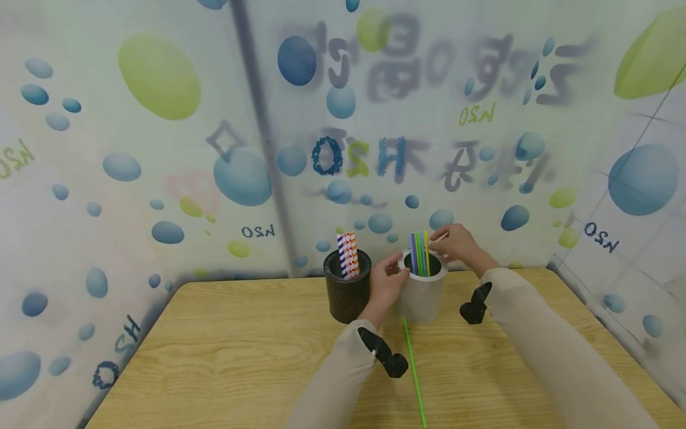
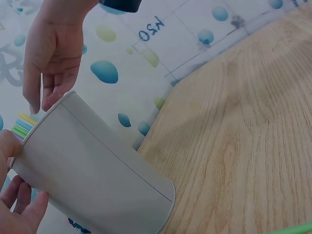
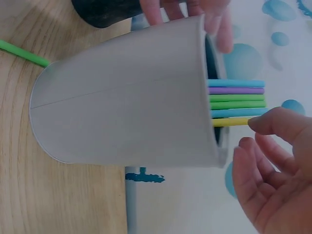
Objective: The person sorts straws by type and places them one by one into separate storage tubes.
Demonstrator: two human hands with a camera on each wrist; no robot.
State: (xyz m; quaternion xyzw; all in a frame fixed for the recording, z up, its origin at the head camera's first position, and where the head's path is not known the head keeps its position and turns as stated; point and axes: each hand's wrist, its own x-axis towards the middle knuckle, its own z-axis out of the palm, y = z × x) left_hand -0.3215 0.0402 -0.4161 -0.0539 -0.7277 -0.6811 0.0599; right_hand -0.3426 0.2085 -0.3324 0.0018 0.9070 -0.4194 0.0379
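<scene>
My left hand [image 1: 387,285] grips the rim of a white cylindrical holder [image 1: 420,301], which stands upright on the table. Several plastic straws [image 3: 237,98] in blue, purple, green and yellow poke out of it, bunched side by side. At the rim's other side, my right hand [image 1: 454,243] has one fingertip at the end of the yellow straw [image 3: 231,122]; its other fingers bend loosely below. A long green straw [image 1: 414,372] lies on the tabletop, running from the holder's base toward the front edge.
Just left of the white holder stands a black holder [image 1: 343,301] with several striped and dotted straws [image 1: 348,255]. Both stand near the back of the wooden table [image 1: 236,351], close to a wall panel [image 1: 225,250] printed with blue and green drops.
</scene>
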